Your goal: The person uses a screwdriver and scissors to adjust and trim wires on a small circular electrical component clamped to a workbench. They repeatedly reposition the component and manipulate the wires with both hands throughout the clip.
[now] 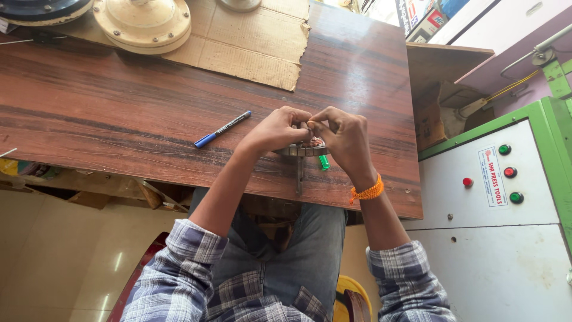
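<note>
My left hand (275,129) and my right hand (344,139) meet at the near edge of a dark wooden table (119,107). Both pinch a small round metal part with copper-coloured windings (311,145) that rests on the table between them. The fingers hide most of it. A thin metal rod (299,176) points from under the part toward me. A small green piece (323,161) lies just below my right hand. An orange thread band (367,192) is on my right wrist.
A blue pen (221,129) lies left of my hands. A cardboard sheet (250,42) covers the far table, with a cream round housing (143,24) on it. A white and green machine cabinet (494,197) with red and green buttons stands at the right.
</note>
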